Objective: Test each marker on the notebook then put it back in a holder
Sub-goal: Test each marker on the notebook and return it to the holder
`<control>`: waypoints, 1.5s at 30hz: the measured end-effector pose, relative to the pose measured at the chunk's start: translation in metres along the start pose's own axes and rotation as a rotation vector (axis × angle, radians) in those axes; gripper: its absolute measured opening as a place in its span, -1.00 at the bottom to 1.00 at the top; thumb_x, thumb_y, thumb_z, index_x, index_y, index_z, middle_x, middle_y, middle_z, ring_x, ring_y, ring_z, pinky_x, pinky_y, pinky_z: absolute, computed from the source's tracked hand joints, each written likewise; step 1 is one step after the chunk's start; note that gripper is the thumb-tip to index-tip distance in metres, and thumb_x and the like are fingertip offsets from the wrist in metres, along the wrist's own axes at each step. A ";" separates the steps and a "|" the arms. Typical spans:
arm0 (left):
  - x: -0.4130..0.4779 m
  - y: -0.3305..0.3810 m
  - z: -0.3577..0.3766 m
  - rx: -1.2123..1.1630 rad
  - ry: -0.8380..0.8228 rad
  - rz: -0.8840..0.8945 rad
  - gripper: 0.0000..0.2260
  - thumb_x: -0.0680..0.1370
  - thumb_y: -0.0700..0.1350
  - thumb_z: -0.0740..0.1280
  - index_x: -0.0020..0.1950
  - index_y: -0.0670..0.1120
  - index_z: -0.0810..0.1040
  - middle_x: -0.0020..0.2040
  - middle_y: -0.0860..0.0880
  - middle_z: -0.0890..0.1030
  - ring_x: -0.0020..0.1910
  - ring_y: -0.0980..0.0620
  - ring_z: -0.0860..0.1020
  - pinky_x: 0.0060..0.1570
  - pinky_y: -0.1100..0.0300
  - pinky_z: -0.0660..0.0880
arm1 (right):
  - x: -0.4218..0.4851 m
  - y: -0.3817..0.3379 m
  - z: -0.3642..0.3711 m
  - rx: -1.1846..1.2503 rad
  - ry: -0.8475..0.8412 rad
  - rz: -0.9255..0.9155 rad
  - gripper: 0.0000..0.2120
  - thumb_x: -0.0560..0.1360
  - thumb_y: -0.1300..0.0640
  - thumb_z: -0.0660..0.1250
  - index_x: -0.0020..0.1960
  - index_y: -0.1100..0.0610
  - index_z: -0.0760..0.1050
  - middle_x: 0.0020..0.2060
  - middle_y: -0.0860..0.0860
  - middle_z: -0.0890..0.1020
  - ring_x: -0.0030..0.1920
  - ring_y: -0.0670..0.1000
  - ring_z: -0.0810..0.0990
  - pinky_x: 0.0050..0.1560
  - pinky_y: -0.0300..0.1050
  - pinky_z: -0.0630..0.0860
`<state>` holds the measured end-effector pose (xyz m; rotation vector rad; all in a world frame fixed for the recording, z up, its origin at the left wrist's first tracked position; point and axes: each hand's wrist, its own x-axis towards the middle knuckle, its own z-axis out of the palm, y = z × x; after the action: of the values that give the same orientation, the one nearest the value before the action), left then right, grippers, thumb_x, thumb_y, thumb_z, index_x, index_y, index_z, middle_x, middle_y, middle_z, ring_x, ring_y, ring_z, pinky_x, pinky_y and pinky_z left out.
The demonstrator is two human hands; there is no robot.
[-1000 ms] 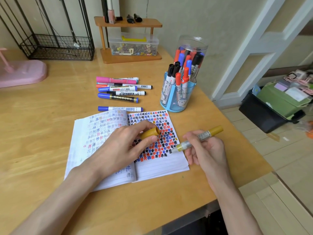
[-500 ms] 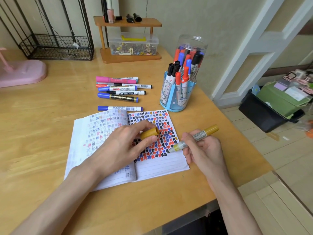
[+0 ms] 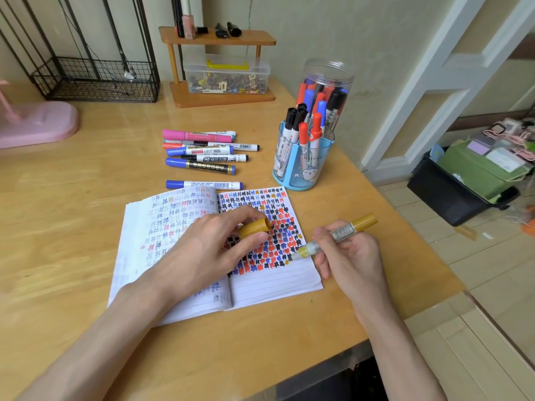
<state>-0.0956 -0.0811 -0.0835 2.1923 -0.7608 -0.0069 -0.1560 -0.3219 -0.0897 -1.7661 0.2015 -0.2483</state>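
Head view: our right hand [image 3: 351, 256] grips the gold marker [image 3: 333, 236], tip on the notebook [image 3: 275, 282]; our left hand [image 3: 208, 250] pinches its cap [image 3: 254, 227].

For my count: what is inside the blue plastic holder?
Black-capped markers and red-capped markers stand upright in the blue plastic holder. Its far side is covered by them.

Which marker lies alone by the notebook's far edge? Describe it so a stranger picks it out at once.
Start at the open notebook in the middle of the wooden desk. Just beyond its far edge lies a blue-capped marker with a white barcoded barrel. Unlike the cluster of markers farther back, it lies alone, apart from them.
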 end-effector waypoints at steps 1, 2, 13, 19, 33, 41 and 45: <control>0.000 0.000 0.000 0.001 0.002 0.002 -0.75 0.64 0.23 0.27 0.27 0.18 0.51 0.00 0.22 0.69 -0.04 0.21 0.67 -0.11 0.21 0.55 | 0.000 0.000 0.000 0.007 -0.001 0.001 -0.75 0.62 0.16 0.40 -0.17 0.28 0.58 -0.46 0.10 0.58 -0.49 -0.01 0.50 -0.43 -0.19 0.45; 0.000 0.000 0.000 0.003 0.003 0.006 -0.75 0.64 0.23 0.27 0.27 0.19 0.51 0.00 0.21 0.69 -0.04 0.21 0.67 -0.12 0.22 0.54 | 0.000 0.000 0.001 0.004 -0.013 -0.004 -0.75 0.62 0.16 0.41 -0.17 0.28 0.58 -0.46 0.11 0.58 -0.49 0.00 0.50 -0.43 -0.18 0.45; 0.000 0.002 -0.001 0.035 0.021 0.034 -0.69 0.64 0.22 0.30 0.30 0.12 0.59 0.06 0.24 0.67 -0.03 0.28 0.60 -0.08 0.39 0.46 | 0.000 -0.001 -0.001 0.059 0.003 0.033 -0.75 0.63 0.18 0.39 -0.19 0.29 0.57 -0.46 0.10 0.53 -0.48 -0.03 0.45 -0.45 -0.21 0.38; 0.002 0.010 -0.005 0.000 0.068 0.016 -0.62 0.50 0.17 0.46 0.27 0.08 0.66 -0.01 0.29 0.67 -0.25 0.48 0.51 -0.17 0.57 0.35 | 0.004 -0.015 -0.005 0.268 0.035 0.045 -0.77 0.60 0.00 0.42 -0.09 0.16 0.63 -0.33 0.15 0.58 -0.34 0.08 0.50 -0.35 -0.09 0.36; 0.003 0.006 -0.004 0.006 0.091 0.026 -0.72 0.54 0.20 0.42 0.12 0.06 0.65 -0.16 0.22 0.68 -0.19 0.27 0.59 -0.20 0.42 0.41 | 0.006 -0.023 0.024 0.249 -0.113 -0.053 -0.78 0.51 0.06 0.48 0.01 0.22 0.66 -0.28 0.15 0.69 -0.34 0.06 0.60 -0.35 -0.16 0.48; 0.002 0.007 0.005 0.103 0.070 0.131 -0.73 0.71 0.10 0.18 0.16 -0.04 0.58 -0.12 0.17 0.54 -0.17 0.11 0.53 -0.15 0.24 0.43 | 0.008 -0.019 0.032 0.270 -0.138 -0.092 -0.80 0.44 0.11 0.52 -0.02 0.21 0.69 -0.29 0.18 0.72 -0.29 0.07 0.70 -0.20 -0.16 0.63; 0.002 0.007 0.006 0.094 0.074 0.130 -0.72 0.70 0.09 0.19 0.15 -0.06 0.59 -0.12 0.14 0.57 -0.18 0.09 0.54 -0.16 0.23 0.44 | 0.009 -0.018 0.034 0.277 -0.151 -0.123 -0.82 0.43 0.16 0.52 -0.03 0.24 0.68 -0.31 0.07 0.72 -0.31 -0.02 0.66 -0.22 -0.22 0.60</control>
<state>-0.0994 -0.0902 -0.0824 2.2144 -0.8753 0.1786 -0.1386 -0.2890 -0.0784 -1.5149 -0.0488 -0.2189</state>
